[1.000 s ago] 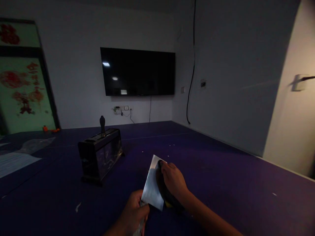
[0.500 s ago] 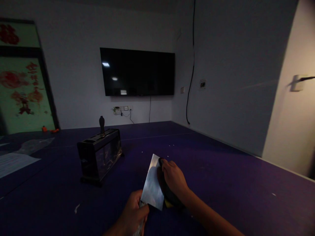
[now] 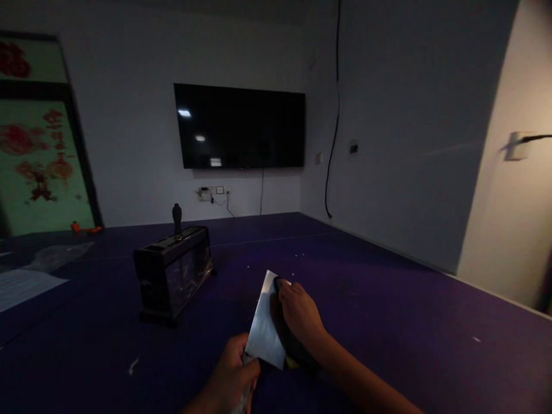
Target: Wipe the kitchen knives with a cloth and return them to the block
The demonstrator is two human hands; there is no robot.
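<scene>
My left hand (image 3: 235, 371) is closed round the handle of a cleaver (image 3: 264, 330), whose broad shiny blade tilts up and away from me. Against the right part of the blade, my right hand (image 3: 302, 313) grips a dark, soft-looking cloth (image 3: 282, 333). Its lower end shows a bit of yellow, and my hand and forearm hide much of it. Left of my hands stands a black knife block (image 3: 172, 270) with clear sides. One dark knife handle (image 3: 177, 220) sticks up from its top.
Purple-blue covering spreads over the wide surface (image 3: 366, 322), with small white scraps (image 3: 133, 365) on it. A paper sheet (image 3: 26, 287) and clear plastic (image 3: 60, 256) lie at the left. Small orange items (image 3: 76, 226) sit farther back. A television (image 3: 241, 126) hangs on the wall.
My right hand and the cloth have shifted slightly left across the blade, toward its middle. The cleaver and my left hand stay nearly in place.
</scene>
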